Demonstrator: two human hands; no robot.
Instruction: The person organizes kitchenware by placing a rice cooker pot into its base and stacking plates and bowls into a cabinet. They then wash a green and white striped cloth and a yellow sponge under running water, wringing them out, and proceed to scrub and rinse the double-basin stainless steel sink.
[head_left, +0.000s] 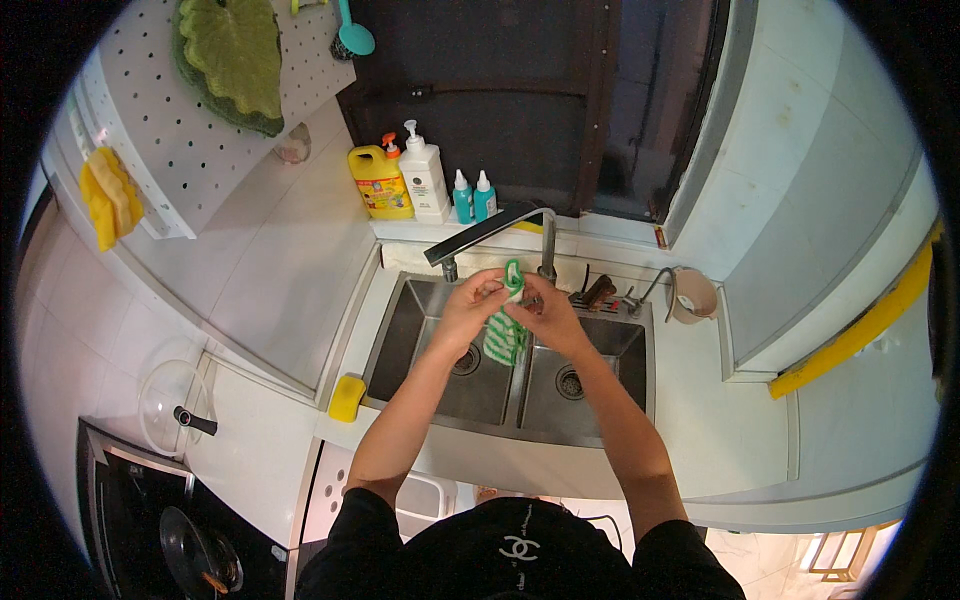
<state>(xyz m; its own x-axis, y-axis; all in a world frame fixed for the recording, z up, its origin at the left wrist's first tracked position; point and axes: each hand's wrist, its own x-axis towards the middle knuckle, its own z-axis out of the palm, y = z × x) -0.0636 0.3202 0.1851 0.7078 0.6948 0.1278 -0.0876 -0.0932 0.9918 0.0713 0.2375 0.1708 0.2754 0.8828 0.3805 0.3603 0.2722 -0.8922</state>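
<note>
Between my two hands hangs a green-and-white striped cloth, bunched at its top, with a loop of its green edge sticking up above my fingers. My left hand pinches the bunched part from the left. From the right, my right hand grips the same part. The lower end of the cloth dangles over the divider of the stainless steel double-bowl sink. Just beyond my hands, the square-necked faucet reaches over the left bowl. My fingertips partly hide one another and the top of the cloth.
A yellow sponge lies left of the sink. On the ledge behind stand a yellow jug, a white pump bottle and two blue bottles. A beige cup sits at the right corner. A clear lid leans near the cooktop.
</note>
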